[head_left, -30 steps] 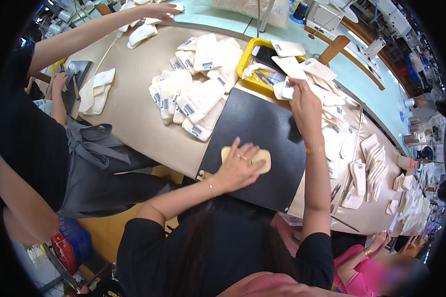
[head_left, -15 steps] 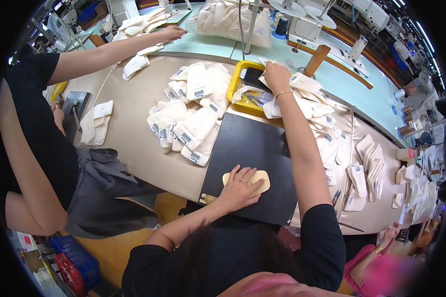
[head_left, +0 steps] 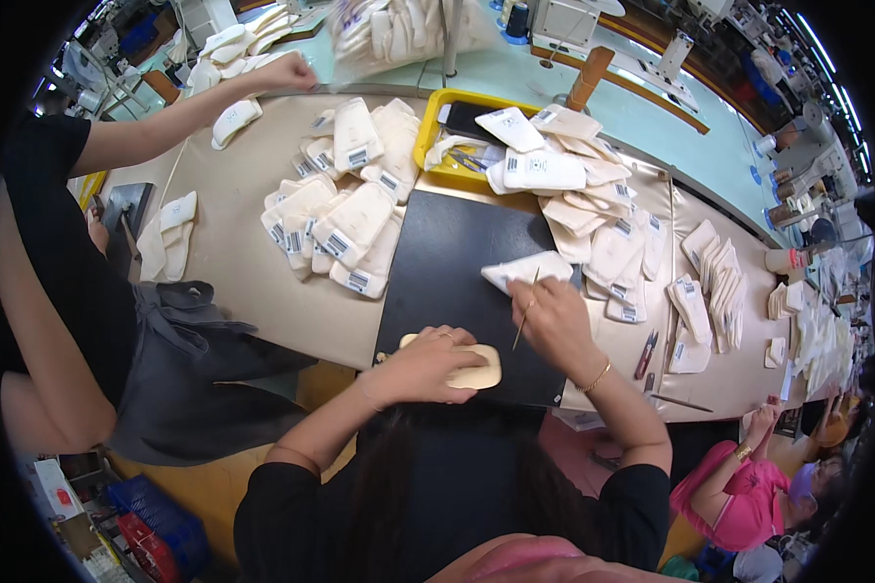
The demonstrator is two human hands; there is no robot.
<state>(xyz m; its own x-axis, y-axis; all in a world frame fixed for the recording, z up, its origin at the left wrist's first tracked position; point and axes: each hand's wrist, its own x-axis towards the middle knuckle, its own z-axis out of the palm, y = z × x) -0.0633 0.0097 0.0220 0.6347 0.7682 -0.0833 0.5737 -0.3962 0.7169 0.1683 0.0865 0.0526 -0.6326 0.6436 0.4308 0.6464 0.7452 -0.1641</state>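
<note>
Close to the near edge of the black board [head_left: 457,253], my left hand [head_left: 424,363] lies over a pale yellow block [head_left: 489,367]; I cannot tell whether its fingers clasp the sides. My right hand [head_left: 558,321], a little farther up the board, grasps a thin brass-coloured stick [head_left: 519,330]. Just beyond my fingertips a cream pad [head_left: 530,266] slants above the board, perhaps pinched too, though my knuckles hide the contact. Labelled pads are heaped left [head_left: 355,219] and right [head_left: 617,253] of the board. Past its far edge sits a yellow tray [head_left: 422,148], then a pale green table [head_left: 632,115] with a plastic bag [head_left: 399,34].
</note>
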